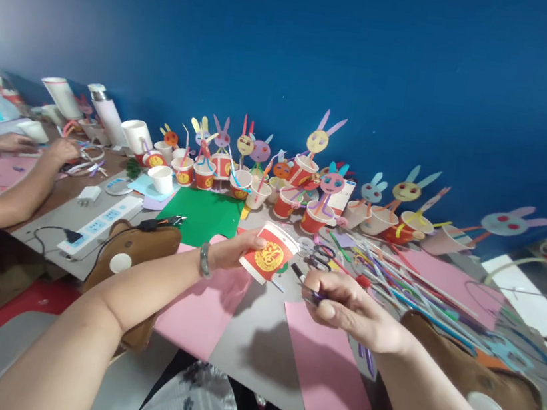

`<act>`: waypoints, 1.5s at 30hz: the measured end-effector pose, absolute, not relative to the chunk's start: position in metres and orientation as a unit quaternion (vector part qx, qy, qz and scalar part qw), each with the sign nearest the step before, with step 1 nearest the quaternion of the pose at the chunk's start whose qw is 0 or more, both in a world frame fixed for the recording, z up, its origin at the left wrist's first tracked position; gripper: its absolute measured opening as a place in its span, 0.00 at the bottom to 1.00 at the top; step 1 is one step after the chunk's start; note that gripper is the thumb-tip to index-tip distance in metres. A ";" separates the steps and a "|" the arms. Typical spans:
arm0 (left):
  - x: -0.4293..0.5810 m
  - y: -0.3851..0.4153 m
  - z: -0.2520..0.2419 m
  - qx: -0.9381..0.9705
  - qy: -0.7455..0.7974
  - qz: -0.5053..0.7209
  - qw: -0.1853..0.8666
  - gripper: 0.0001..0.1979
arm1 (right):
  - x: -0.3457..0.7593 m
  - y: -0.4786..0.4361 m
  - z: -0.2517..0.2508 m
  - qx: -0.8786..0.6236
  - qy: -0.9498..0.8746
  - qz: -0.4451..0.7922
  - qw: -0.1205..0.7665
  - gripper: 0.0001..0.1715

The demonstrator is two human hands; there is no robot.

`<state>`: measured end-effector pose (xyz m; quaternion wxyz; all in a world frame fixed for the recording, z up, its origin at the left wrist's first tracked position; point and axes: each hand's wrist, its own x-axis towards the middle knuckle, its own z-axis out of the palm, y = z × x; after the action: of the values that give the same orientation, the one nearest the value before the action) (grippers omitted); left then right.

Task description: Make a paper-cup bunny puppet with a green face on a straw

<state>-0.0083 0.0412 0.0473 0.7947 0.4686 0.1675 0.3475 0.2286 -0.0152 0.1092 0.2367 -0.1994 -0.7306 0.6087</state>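
Blue wall (294, 46) | left hand (233, 249): paper cup (271, 256) | right hand (357, 313): dark object (313, 296)

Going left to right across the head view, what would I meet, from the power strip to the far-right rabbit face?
Power strip → green sheet → red-and-white paper cup in the left hand → right hand → pale rabbit face with red eyes.
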 end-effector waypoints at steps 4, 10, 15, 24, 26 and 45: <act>-0.008 0.043 0.045 0.469 0.165 0.353 0.792 0.32 | 0.221 -0.019 0.113 -0.285 -0.803 0.440 0.284 0.24; -0.006 0.046 0.042 0.452 0.192 0.395 0.777 0.30 | 0.209 -0.016 0.098 -0.413 -0.814 0.216 0.347 0.17; -0.006 0.041 0.044 0.435 0.212 0.407 0.775 0.32 | 0.208 -0.010 0.091 -0.453 -0.783 0.184 0.384 0.16; -0.004 0.043 0.045 0.467 0.217 0.416 0.750 0.24 | 0.204 -0.006 0.086 -0.493 -0.776 0.192 0.342 0.18; -0.003 0.046 0.041 0.474 0.231 0.412 0.743 0.25 | 0.203 -0.004 0.084 -0.496 -0.780 0.188 0.331 0.18; 0.001 0.046 0.038 0.605 0.294 0.476 0.567 0.20 | 0.204 0.002 0.075 -0.521 -0.795 0.100 0.294 0.18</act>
<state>0.0014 0.0465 0.0377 0.5668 0.6049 0.2943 0.4756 0.2044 0.0017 0.0748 0.2935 -0.5208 -0.7954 0.0996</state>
